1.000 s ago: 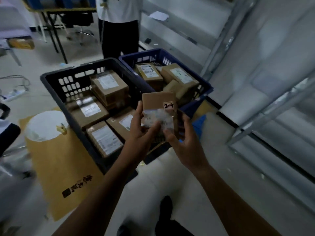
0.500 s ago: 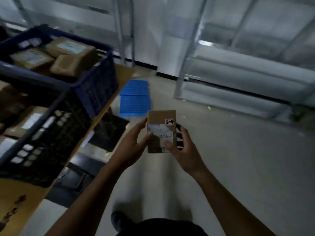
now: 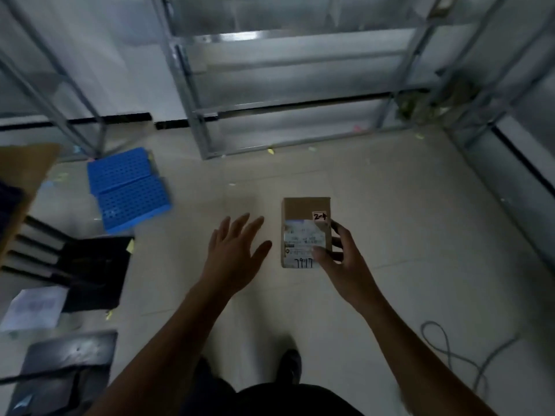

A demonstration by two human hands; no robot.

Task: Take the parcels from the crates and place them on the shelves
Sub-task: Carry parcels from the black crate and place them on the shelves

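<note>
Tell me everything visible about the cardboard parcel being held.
The small brown cardboard parcel is a flat rectangular box, held upright over the pale floor. A white printed label covers its lower face; a small handwritten sticker sits upper right. Only the right hand grips it, thumb on the label.

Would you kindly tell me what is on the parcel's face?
The parcel bears a shipping label and a handwritten tag; the right hand's thumb covers the label's lower corner; its back is hidden.

Open floor (image 3: 375,187) ahead — shelf uprights (image 3: 193,97) beyond
</note>
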